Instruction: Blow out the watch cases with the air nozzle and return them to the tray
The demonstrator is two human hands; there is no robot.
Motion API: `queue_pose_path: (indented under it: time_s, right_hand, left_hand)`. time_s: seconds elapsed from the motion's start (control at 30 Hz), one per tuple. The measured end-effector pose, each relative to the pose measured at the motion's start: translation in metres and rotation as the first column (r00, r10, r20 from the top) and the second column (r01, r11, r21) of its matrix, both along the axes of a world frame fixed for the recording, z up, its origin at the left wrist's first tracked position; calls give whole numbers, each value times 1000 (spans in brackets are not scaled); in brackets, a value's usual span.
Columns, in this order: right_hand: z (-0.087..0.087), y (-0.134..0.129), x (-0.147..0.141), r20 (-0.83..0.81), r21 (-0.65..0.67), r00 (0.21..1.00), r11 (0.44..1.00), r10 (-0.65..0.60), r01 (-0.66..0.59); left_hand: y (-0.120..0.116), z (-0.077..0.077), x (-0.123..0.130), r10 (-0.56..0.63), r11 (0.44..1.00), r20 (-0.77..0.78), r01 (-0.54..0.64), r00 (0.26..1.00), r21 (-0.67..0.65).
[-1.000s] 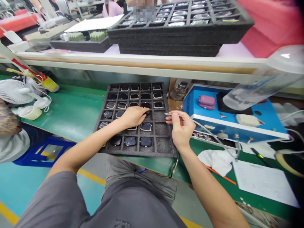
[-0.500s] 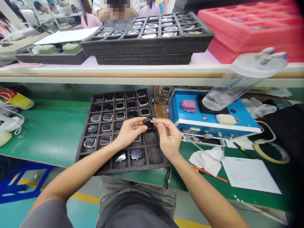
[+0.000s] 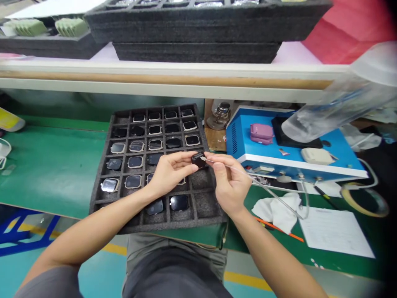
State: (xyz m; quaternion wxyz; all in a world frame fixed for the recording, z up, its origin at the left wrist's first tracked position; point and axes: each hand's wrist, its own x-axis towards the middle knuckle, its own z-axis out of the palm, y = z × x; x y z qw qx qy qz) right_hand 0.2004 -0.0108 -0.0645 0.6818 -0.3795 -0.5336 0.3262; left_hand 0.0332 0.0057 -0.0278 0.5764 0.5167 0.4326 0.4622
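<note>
My left hand (image 3: 170, 171) pinches a small black smartwatch case (image 3: 198, 160) above the right side of a black foam tray (image 3: 207, 205). My right hand (image 3: 232, 186) grips the end of a thin clear tube (image 3: 266, 191), its pale tip touching or very near the case; I cannot tell which. From there the tube runs to the front of a blue box (image 3: 234, 138). Beneath my hands, the tray holds several square watch cases, such as a dark one (image 3: 179, 203), in separate compartments. My left forearm hides part of the tray.
Over the bench runs a shelf (image 3: 155, 70) bearing stacked black foam trays (image 3: 198, 31) and a red foam stack (image 3: 344, 31). A clear cylinder (image 3: 328, 111) leans above the blue box. White tissue (image 3: 283, 211), paper (image 3: 336, 231) and a tape roll (image 3: 369, 203) lie to the right.
The view has tipped downward, so the shelf sits higher in the picture. Both hands keep their hold on the watch case and tube, with little change between them.
</note>
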Motion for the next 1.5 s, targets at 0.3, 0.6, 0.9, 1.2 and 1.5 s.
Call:
queue_pose_path:
  time_s: [0.3, 0.6, 0.9, 1.2, 1.5]
  right_hand:
    - [0, 0, 0, -21, 4, 1000, 1000, 13, -13]
    - [3, 3, -1, -18, 12, 999, 1000, 29, -29]
    - [11, 15, -3, -62, 54, 997, 998, 49, -45]
    - [15, 22, -1, -54, 31, 997, 998, 56, -55]
    - [16, 20, -1, -33, 19, 998, 999, 47, -46]
  left_hand:
    - [0, 1, 1, 8, 1000, 0, -8, 1000, -10]
    - [0, 5, 2, 23, 1000, 9, -23, 1000, -14]
    - [8, 12, -1, 114, 993, -193, -116, 975, 0]
    - [14, 13, -1, 169, 985, -298, -168, 939, 31]
    - [13, 15, -1, 144, 990, -269, -137, 952, 45]
